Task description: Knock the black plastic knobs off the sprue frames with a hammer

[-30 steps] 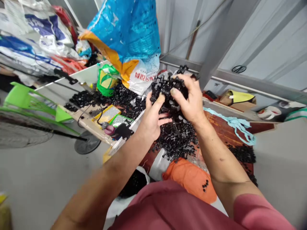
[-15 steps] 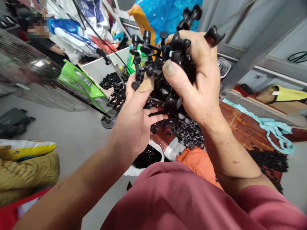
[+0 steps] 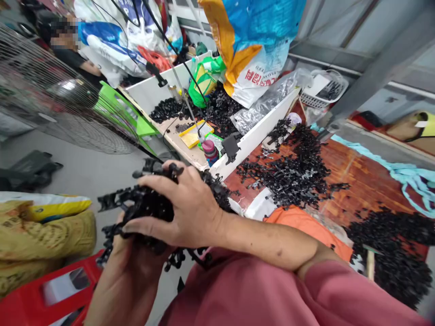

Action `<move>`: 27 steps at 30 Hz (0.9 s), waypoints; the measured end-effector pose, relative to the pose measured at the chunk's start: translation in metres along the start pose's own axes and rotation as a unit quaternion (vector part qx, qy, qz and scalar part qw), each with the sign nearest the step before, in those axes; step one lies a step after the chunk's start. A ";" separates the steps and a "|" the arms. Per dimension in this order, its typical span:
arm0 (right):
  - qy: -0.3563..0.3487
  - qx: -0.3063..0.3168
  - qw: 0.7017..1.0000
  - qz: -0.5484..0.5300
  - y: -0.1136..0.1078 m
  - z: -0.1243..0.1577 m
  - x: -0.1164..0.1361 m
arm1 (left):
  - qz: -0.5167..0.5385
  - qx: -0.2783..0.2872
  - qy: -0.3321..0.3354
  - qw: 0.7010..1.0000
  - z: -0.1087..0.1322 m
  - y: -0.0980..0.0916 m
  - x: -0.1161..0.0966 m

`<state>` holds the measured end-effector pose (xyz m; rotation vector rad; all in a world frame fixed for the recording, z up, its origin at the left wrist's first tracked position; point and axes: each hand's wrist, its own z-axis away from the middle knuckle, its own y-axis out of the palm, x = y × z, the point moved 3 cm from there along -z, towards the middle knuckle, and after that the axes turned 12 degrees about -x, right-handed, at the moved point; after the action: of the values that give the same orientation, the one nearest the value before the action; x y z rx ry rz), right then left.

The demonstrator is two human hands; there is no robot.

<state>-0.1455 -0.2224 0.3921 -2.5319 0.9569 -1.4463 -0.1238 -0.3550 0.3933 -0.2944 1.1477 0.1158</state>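
Clump of black parts (image 3: 149,206) sits between both hands, left of the shirt front (image 3: 258,290). Right hand (image 3: 192,208) lies over it, thumb and forefinger spread wide, gripping from above; left hand (image 3: 129,265) cups from below, seemingly because the bunch is loose and bulky and would spill from one. Left fingers mostly hidden, so their exact curl can't be told; palm side bears on the clump. Single parts jut out; count unclear, dark on dark. Further out, a loose pile (image 3: 295,167) lies on the reddish tabletop (image 3: 346,158), beside orange cloth (image 3: 299,226). White board (image 3: 258,142) edges the next bench, likely keeping parts in. Blue-orange sack (image 3: 265,27) cut off at top; fan mesh (image 3: 91,124) blurred.
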 end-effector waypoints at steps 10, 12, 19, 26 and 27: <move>0.061 -0.028 0.995 -0.070 0.070 0.077 -0.089 | -0.006 -0.057 -0.081 0.995 -0.078 -0.022 0.111; 0.123 -0.028 0.988 -0.084 0.075 0.110 -0.119 | -0.036 -0.013 -0.054 0.998 -0.084 -0.010 0.129; 0.296 -0.022 0.955 0.002 0.081 0.214 -0.212 | -0.180 0.111 -0.090 0.973 -0.113 0.053 0.213; 0.375 0.085 0.919 0.087 0.073 0.259 -0.259 | -0.183 0.176 -0.342 0.905 -0.133 0.077 0.305; 0.380 0.103 0.914 0.094 0.074 0.262 -0.260 | -0.189 0.181 -0.363 0.894 -0.134 0.075 0.313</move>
<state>-0.0659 -0.2002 0.0253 -1.6569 1.0021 -2.3622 -0.1317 -0.3406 0.0453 -0.1147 0.3369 -0.3130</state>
